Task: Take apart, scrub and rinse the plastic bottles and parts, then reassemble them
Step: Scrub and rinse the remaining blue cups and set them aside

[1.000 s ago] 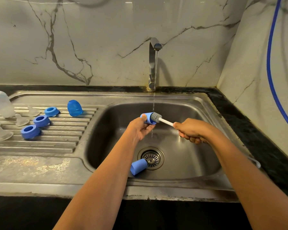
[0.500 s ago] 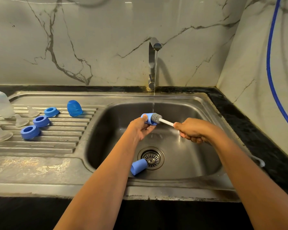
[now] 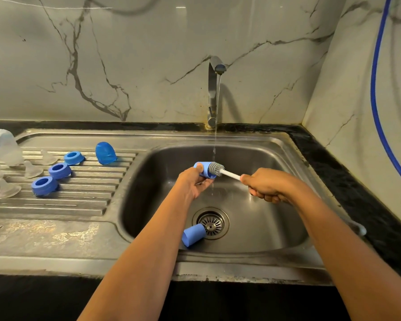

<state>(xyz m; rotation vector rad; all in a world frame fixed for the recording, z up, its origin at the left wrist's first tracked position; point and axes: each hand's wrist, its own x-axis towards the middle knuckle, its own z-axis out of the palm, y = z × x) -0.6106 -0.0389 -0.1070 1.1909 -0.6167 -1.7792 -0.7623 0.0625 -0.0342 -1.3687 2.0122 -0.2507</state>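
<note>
Head view, the only one supplied: the left hand grips a blue cap, fingers and thumb curled round its closed end, open mouth turned toward the right hand. The right hand is fisted round the white handle of a brush, whose grey bristled head sits at the cap's mouth, partly inside. Both are held over the sink. A thin stream from the tap falls just at the cap's mouth, between the two hands. A second blue cap lies on its side below the left wrist, beside the drain. Well out to the left of the left hand, on the draining board, lie three blue rings, a domed blue cover, clear teats and clear bottles. Assessment: the step in hand is scrubbing the cap's interior. Recommended: drive the bristles fully to the closed end, twist the brush while counter-turning the cap, and tilt the mouth under the stream so loosened residue drains. The wet cap is judged slippery; a firm hold is advised.
</note>
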